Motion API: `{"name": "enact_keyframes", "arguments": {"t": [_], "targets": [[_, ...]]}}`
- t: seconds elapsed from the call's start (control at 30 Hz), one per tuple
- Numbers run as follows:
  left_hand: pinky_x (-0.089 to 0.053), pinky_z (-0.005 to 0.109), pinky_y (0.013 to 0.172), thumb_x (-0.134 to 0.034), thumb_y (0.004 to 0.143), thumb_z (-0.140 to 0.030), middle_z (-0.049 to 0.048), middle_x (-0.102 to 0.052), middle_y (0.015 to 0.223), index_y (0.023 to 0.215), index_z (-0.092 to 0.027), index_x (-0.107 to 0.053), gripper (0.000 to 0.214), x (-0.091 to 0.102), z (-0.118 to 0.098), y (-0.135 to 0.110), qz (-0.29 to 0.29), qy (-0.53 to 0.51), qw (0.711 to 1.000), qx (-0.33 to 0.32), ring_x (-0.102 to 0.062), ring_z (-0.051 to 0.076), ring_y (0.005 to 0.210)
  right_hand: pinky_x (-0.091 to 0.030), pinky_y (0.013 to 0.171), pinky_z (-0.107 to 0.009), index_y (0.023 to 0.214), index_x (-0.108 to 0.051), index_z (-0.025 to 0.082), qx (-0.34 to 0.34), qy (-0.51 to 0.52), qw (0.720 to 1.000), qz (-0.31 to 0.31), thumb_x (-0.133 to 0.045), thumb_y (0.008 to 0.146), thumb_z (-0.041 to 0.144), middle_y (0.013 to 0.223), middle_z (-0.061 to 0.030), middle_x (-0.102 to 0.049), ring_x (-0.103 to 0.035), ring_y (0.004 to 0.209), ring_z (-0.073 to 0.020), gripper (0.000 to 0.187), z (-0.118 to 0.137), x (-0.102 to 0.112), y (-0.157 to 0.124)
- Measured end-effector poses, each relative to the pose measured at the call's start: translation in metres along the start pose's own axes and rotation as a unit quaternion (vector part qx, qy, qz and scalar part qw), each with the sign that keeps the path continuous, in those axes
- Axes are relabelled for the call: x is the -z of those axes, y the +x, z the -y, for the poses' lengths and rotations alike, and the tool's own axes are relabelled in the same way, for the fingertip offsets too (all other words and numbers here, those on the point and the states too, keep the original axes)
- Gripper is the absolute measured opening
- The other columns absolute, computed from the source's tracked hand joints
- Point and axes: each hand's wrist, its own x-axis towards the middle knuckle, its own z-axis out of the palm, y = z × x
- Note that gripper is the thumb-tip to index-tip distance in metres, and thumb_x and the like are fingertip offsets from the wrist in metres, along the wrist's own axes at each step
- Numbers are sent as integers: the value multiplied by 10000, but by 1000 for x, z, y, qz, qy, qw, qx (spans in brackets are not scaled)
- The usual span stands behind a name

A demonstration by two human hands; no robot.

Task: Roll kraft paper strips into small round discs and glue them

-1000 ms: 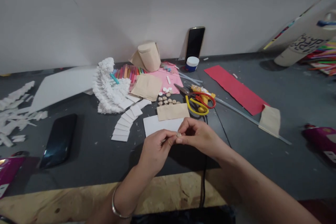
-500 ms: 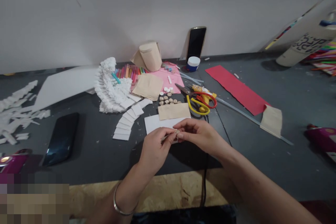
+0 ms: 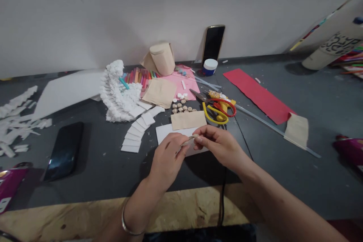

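Over a white card (image 3: 164, 130), my left hand (image 3: 167, 157) pinches one end of a thin beige strip, perhaps paper or cloth (image 3: 190, 139). The fingertips of my right hand (image 3: 219, 143) close on its other end, which looks folded or rolled. A flat beige rectangle (image 3: 188, 120) lies just beyond my fingers, partly over the card. Behind that sit several small rounded beige pieces (image 3: 181, 108) and a few white ones (image 3: 182, 95). Red-and-yellow-handled scissors (image 3: 215, 107) rest to the right, across a yellow glue gun (image 3: 225, 102).
White cards (image 3: 134, 136) fan out on the left near a fluffy white object (image 3: 119, 94). A black phone (image 3: 64, 151) lies left; another phone (image 3: 213, 45) leans on the wall behind a blue jar (image 3: 210, 67). Red paper (image 3: 259, 96) and a glue stick (image 3: 261, 121) are right.
My hands have drawn slightly apart, the right one moving a little to the right. More of the beige strip now shows between them. The view has shifted slightly.
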Motion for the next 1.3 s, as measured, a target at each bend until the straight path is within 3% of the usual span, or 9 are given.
{"name": "enact_keyframes", "arguments": {"t": [0.17, 0.4, 0.6, 0.77, 0.93, 1.07, 1.17, 1.3], "targets": [[-491, 260, 747, -481, 938, -149, 42, -652, 881, 911, -201, -612, 143, 3, 0, 3, -8, 4, 1000, -20, -608, 148, 830, -497, 696, -276, 892, -627, 173, -34, 17, 999, 17, -670, 826, 462, 681, 5, -658, -620, 655, -122, 300, 5, 0, 1], [-505, 245, 741, -536, 928, -193, 38, -697, 858, 874, -202, -638, 116, 4, -1, 2, -43, -27, 999, -10, -642, 140, 807, -508, 685, -274, 880, -627, 171, -43, 34, 998, 16, -694, 801, 475, 700, 2, -657, -632, 647, -119, 321, 6, 1, 1], [-492, 229, 618, -570, 913, -322, 2, -683, 717, 841, -193, -620, 156, 2, -2, 1, -30, -118, 976, 182, -633, 122, 645, -509, 685, -282, 883, -626, 174, -35, 24, 999, 14, -686, 798, 476, 690, 4, -652, -631, 652, -129, 320, 8, -2, 0], [-480, 215, 567, -588, 894, -340, -13, -641, 670, 844, -183, -594, 165, 0, 0, 1, -23, -196, 950, 243, -618, 112, 606, -502, 697, -282, 871, -627, 177, -18, 3, 1000, 8, -664, 816, 441, 705, -3, -653, -616, 670, -130, 272, 9, -5, -3], [-492, 227, 578, -531, 923, -290, 2, -649, 769, 1124, -202, -631, 242, -1, 5, 1, 7, -181, 956, 229, -622, 118, 651, -510, 697, -278, 866, -629, 189, -13, -18, 1000, 4, -641, 841, 417, 730, 2, -651, -622, 684, -130, 231, 7, -7, -4], [-479, 229, 583, -518, 932, -263, 10, -654, 772, 950, -204, -697, 189, 1, 4, 2, 31, -139, 971, 191, -613, 116, 643, -518, 704, -277, 877, -629, 192, -8, -40, 999, -6, -626, 855, 418, 752, -5, -659, -634, 704, -135, 226, 4, -7, -3], [-479, 231, 603, -523, 935, -268, 6, -652, 781, 922, -208, -686, 174, 2, 0, 2, 23, -131, 976, 171, -613, 116, 649, -524, 691, -278, 886, -624, 199, -2, -53, 998, -24, -623, 851, 420, 767, -8, -668, -655, 707, -144, 224, 3, -8, -3], [-466, 233, 623, -517, 941, -268, -3, -633, 760, 899, -210, -681, 178, 1, -4, 1, 25, -122, 980, 157, -609, 118, 663, -502, 672, -283, 873, -634, 212, 16, -152, 987, -55, -604, 866, 370, 756, -11, -690, -663, 700, -155, 161, 5, -9, -3]]}}
